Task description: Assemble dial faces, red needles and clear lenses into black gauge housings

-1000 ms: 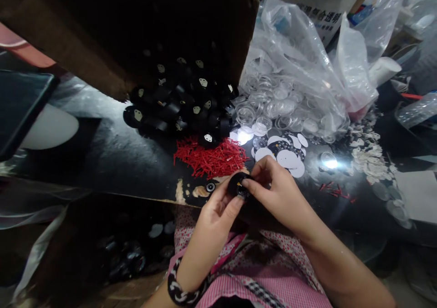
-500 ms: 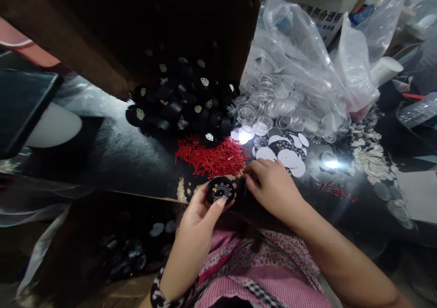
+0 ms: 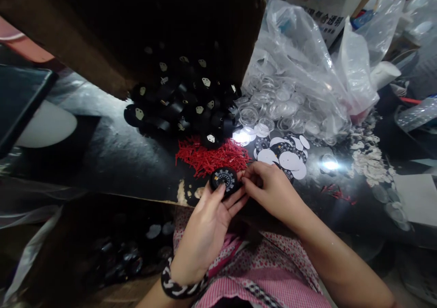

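The left hand [image 3: 208,226] holds a round black gauge [image 3: 223,179] between thumb and fingers, face up, just above the near edge of the table [image 3: 112,158]. The right hand [image 3: 273,192] has its fingertips pinched together at the right rim of the gauge; if something small is between them, I cannot tell. Just behind lie red pins [image 3: 211,155], and farther back black cases [image 3: 184,103].

Left hand [image 3: 208,218] palm-up, grip closed; right hand [image 3: 271,192] beside it, fingertips pinched together.
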Motion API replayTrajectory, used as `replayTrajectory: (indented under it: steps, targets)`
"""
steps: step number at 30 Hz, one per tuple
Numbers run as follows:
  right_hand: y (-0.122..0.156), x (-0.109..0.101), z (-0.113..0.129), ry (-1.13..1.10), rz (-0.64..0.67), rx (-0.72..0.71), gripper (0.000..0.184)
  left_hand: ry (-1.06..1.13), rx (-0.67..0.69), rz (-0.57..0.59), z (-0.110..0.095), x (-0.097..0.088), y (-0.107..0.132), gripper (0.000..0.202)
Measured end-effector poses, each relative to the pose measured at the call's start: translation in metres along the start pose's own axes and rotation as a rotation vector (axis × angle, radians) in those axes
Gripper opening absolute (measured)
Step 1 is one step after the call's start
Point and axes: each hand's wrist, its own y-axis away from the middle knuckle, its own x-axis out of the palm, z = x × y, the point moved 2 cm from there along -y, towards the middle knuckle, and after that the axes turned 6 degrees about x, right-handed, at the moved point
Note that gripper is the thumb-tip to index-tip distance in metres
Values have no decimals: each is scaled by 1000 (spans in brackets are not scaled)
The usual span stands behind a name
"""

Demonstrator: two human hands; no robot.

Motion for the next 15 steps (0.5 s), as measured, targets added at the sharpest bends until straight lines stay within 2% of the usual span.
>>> replayTrajectory:
  steps: [5,9,13,15]
  targets:
    - [5,-3,3,10,-85,-69,8,-84,139,-15,-5,1,3,22]
    - [12,-8,6,50,-106,-139,7,-178,180,-17,-8,-2,4,30]
    - [18,-12,13,-166,-74,-154,6,-305,291,-34,-9,-2,1,40]
    - [20,-12,17,-220,-76,-158,7,-362,291,-13,-5,-1,-2,38]
